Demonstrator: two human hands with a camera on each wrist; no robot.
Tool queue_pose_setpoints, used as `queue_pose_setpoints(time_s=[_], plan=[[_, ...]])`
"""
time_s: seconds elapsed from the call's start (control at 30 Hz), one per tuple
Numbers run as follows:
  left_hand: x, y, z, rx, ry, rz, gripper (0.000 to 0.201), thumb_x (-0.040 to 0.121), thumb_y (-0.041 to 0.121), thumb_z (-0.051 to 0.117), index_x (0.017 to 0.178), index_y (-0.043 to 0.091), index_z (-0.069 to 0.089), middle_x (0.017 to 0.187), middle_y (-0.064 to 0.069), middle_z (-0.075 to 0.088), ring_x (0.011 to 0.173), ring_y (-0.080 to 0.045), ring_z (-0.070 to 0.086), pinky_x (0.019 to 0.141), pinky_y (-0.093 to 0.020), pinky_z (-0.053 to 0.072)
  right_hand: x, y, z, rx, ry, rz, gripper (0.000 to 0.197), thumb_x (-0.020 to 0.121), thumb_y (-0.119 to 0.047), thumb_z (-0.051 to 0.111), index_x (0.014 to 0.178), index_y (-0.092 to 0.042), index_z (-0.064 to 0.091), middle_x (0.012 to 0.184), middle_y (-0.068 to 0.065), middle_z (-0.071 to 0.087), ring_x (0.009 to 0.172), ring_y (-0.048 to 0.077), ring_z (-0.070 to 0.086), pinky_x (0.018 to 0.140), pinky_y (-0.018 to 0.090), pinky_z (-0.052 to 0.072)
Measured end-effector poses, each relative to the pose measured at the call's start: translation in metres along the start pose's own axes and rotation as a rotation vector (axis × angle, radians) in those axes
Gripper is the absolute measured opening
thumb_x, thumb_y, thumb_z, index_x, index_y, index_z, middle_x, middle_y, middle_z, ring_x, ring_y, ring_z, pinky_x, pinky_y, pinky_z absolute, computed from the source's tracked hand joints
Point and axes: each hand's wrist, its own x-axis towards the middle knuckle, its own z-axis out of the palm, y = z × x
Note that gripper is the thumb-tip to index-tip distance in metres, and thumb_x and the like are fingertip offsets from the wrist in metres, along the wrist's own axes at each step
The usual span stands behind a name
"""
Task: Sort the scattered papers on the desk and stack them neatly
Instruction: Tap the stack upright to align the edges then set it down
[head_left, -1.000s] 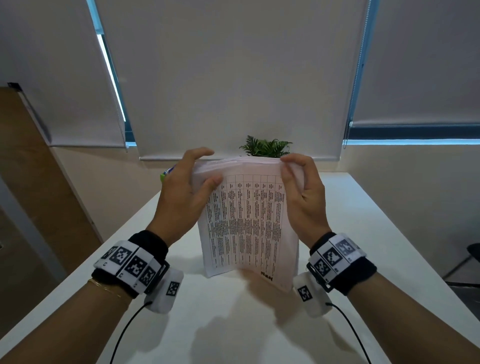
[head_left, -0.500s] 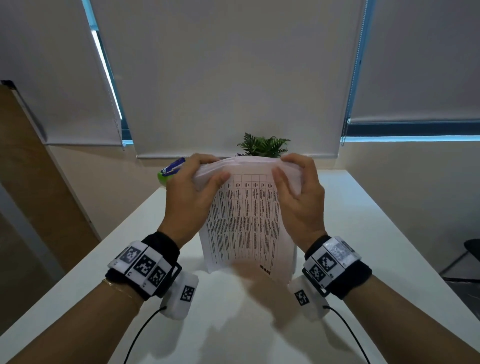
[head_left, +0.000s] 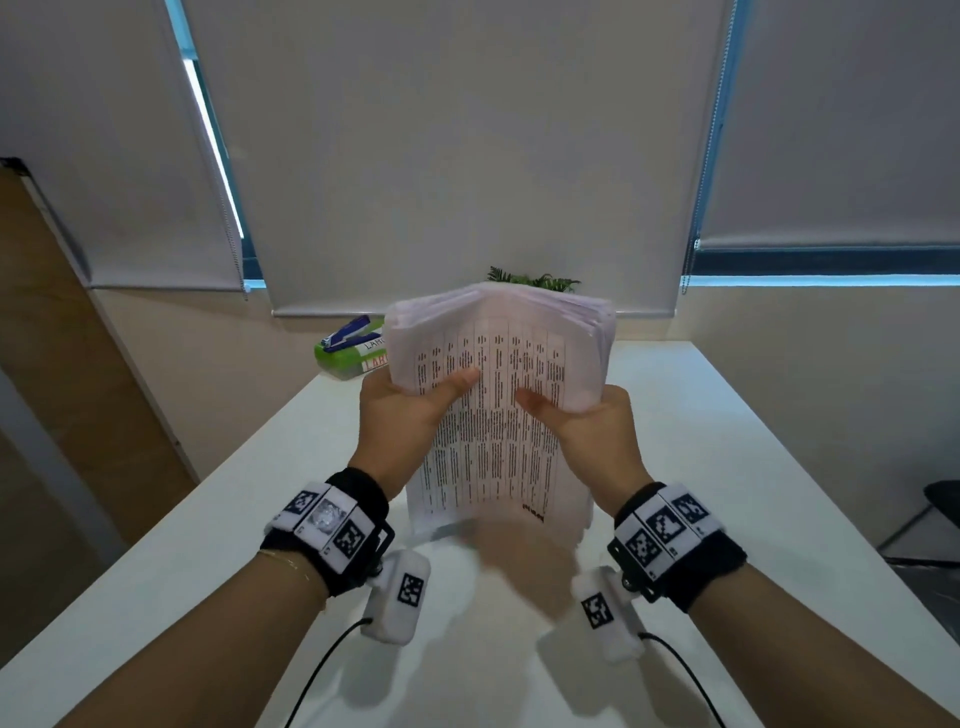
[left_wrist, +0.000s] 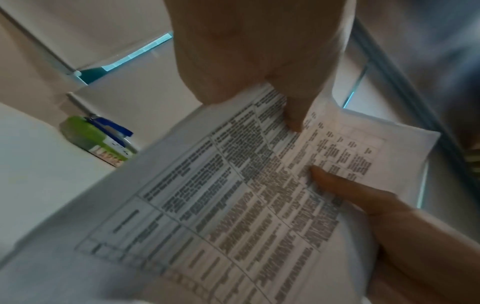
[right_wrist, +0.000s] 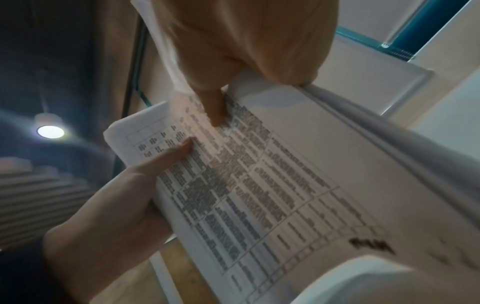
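Observation:
A thick stack of printed papers (head_left: 498, 415) stands upright on its lower edge over the white desk (head_left: 727, 493), with a table of text facing me. My left hand (head_left: 415, 405) grips its left side and my right hand (head_left: 582, 421) grips its right side. Both thumbs lie on the front sheet and the fingers are hidden behind. The stack's top edges fan slightly and its bottom edge is blurred. In the left wrist view the left hand (left_wrist: 254, 51) pinches the papers (left_wrist: 233, 205). In the right wrist view the right hand (right_wrist: 246, 41) pinches the papers (right_wrist: 272, 185).
A green box (head_left: 348, 353) with a blue stapler on top sits at the desk's far left corner. A small plant (head_left: 535, 282) stands behind the stack by the window blind. A dark chair (head_left: 935, 514) is off the desk's right edge.
Both hands have slid from the stack's top edge down to its sides, with the thumbs now on the front sheet. The stack stays upright.

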Motion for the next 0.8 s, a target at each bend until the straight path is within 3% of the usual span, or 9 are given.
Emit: queue_pose_setpoints(time_s=[0.07, 0.13, 0.23, 0.3, 0.4, 0.5, 0.63, 0.7, 0.8], plan=[[-0.006, -0.005, 0.004, -0.010, 0.019, 0.002, 0.023, 0.087, 0.012, 0.085, 0.108, 0.016, 0.077, 0.098, 0.005, 0.083, 0.088, -0.011, 0.080, 0.072, -0.025, 0.065, -0.006, 0.004, 0.003, -0.003, 0.046, -0.008, 0.019, 0.082, -0.029, 0.087, 0.094, -0.015, 0.081, 0.085, 0.008, 0.080, 0.079, 0.034, 0.076, 0.070, 0.049, 0.064], [-0.012, -0.015, 0.005, 0.028, 0.026, -0.067, 0.021, 0.086, 0.015, 0.086, 0.106, 0.018, 0.078, 0.097, 0.005, 0.083, 0.088, -0.011, 0.080, 0.077, -0.032, 0.067, -0.014, 0.014, 0.006, -0.028, 0.061, 0.035, 0.018, 0.083, -0.030, 0.086, 0.093, -0.015, 0.080, 0.083, 0.008, 0.079, 0.081, 0.036, 0.075, 0.068, 0.046, 0.063], [-0.017, -0.023, 0.002, 0.097, 0.045, -0.095, 0.034, 0.088, 0.018, 0.085, 0.119, 0.021, 0.072, 0.106, 0.006, 0.081, 0.098, -0.014, 0.079, 0.085, -0.040, 0.066, -0.019, 0.020, 0.006, -0.078, 0.080, 0.046, 0.029, 0.085, -0.030, 0.084, 0.111, -0.020, 0.074, 0.093, -0.002, 0.079, 0.089, 0.020, 0.077, 0.073, 0.037, 0.066], [-0.019, -0.018, 0.001, 0.069, 0.088, -0.012, 0.059, 0.092, 0.013, 0.081, 0.140, 0.030, 0.052, 0.111, 0.006, 0.078, 0.100, -0.012, 0.077, 0.082, -0.038, 0.066, -0.018, 0.014, 0.005, -0.076, 0.100, -0.033, 0.057, 0.090, -0.025, 0.080, 0.140, -0.028, 0.052, 0.104, -0.013, 0.073, 0.090, 0.001, 0.074, 0.072, 0.027, 0.065], [-0.024, -0.005, 0.004, 0.023, 0.148, 0.120, 0.082, 0.100, 0.009, 0.070, 0.158, 0.047, 0.025, 0.117, 0.003, 0.073, 0.102, -0.010, 0.076, 0.079, -0.034, 0.066, -0.019, 0.007, 0.007, -0.010, 0.136, -0.144, 0.077, 0.103, -0.020, 0.063, 0.155, -0.052, 0.016, 0.115, -0.013, 0.068, 0.094, 0.002, 0.074, 0.071, 0.020, 0.062], [-0.027, 0.002, 0.012, 0.002, 0.165, 0.151, 0.073, 0.106, 0.007, 0.060, 0.162, 0.044, 0.030, 0.133, 0.007, 0.064, 0.113, -0.004, 0.070, 0.087, -0.035, 0.065, -0.027, 0.004, 0.018, -0.085, 0.156, -0.200, 0.068, 0.110, -0.022, 0.045, 0.157, -0.058, 0.011, 0.129, -0.006, 0.065, 0.102, 0.006, 0.072, 0.081, 0.027, 0.064], [-0.025, 0.003, 0.015, -0.020, 0.247, 0.143, 0.075, 0.106, 0.008, 0.059, 0.161, 0.050, 0.030, 0.125, 0.003, 0.067, 0.104, -0.011, 0.073, 0.082, -0.035, 0.066, -0.025, 0.001, 0.022, -0.082, 0.255, -0.221, 0.071, 0.110, -0.018, 0.042, 0.156, -0.061, 0.008, 0.125, 0.001, 0.063, 0.098, 0.010, 0.071, 0.083, 0.034, 0.064], [-0.026, 0.005, 0.015, -0.049, 0.231, 0.136, 0.068, 0.107, 0.006, 0.057, 0.161, 0.042, 0.037, 0.129, 0.004, 0.066, 0.104, -0.005, 0.073, 0.078, -0.024, 0.064, -0.023, -0.002, 0.021, -0.114, 0.268, -0.260, 0.071, 0.111, -0.017, 0.041, 0.157, -0.060, 0.009, 0.126, -0.013, 0.059, 0.102, 0.012, 0.068, 0.086, 0.042, 0.063], [-0.025, 0.006, 0.012, -0.016, 0.245, 0.155, 0.070, 0.107, 0.007, 0.057, 0.162, 0.043, 0.030, 0.117, 0.013, 0.066, 0.096, 0.005, 0.071, 0.074, -0.018, 0.062, -0.023, -0.003, 0.022, -0.172, 0.207, -0.272, 0.064, 0.112, -0.017, 0.037, 0.157, -0.060, 0.019, 0.115, -0.045, 0.044, 0.102, 0.003, 0.062, 0.085, 0.044, 0.063]])
